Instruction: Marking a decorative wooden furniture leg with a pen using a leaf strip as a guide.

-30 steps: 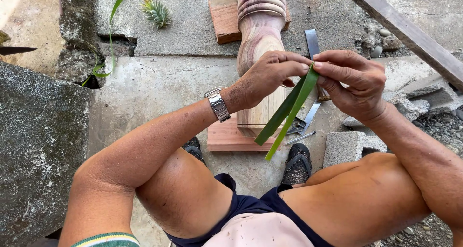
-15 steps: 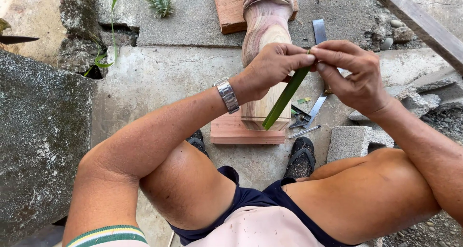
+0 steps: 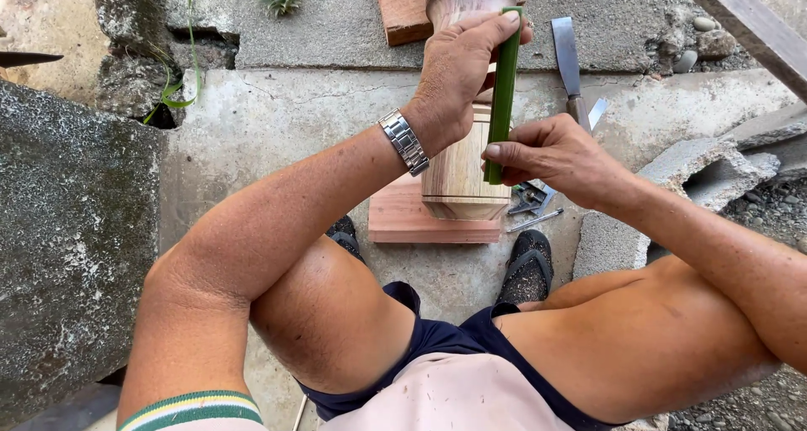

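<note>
Since a moment ago the green leaf strip (image 3: 503, 95) has swung from a slant to nearly upright, and the left hand (image 3: 458, 78) has climbed to its top end, fingers clamped there. Lower down, the right hand (image 3: 555, 158) pinches its bottom end, in front of the turned wooden post (image 3: 458, 174).

Both forearms reach forward over bent, bare knees; the left hand (image 3: 458, 78) is raised higher, fingers curled and thumb stretched out, pinching at its tips; the right hand (image 3: 555, 158) sits lower, knuckles up, thumb and forefinger pressed together; a metal watch (image 3: 403, 142) circles the left wrist.
</note>
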